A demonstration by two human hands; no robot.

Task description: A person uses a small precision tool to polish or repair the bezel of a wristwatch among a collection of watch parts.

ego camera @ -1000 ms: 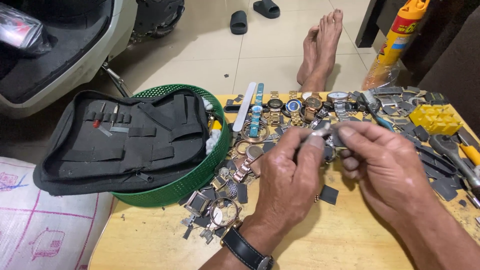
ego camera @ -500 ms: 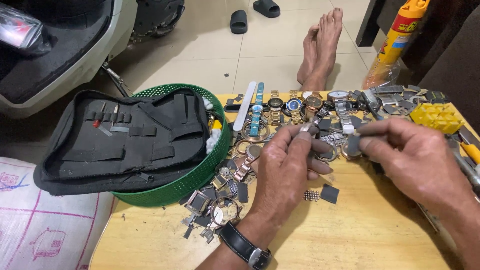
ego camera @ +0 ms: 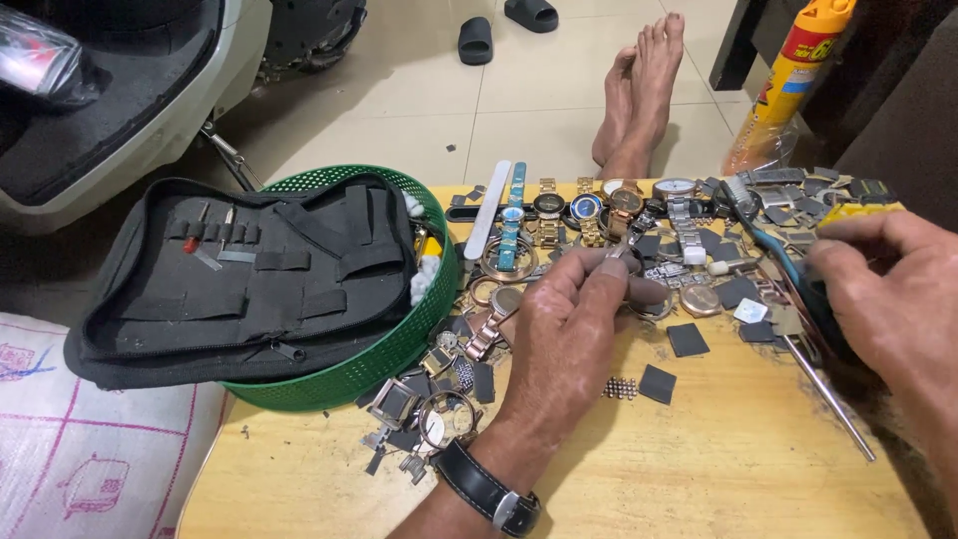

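Our left hand [ego camera: 571,329] pinches a small metal watch part [ego camera: 621,250] between its fingertips. Our right hand [ego camera: 883,289] closes around a blue-handled tool [ego camera: 798,284] above the wooden table [ego camera: 718,459].

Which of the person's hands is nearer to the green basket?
Left. The left hand sits just right of the green basket, pinching a small metal part. The right hand is far off at the table's right edge, on a blue-handled tool.
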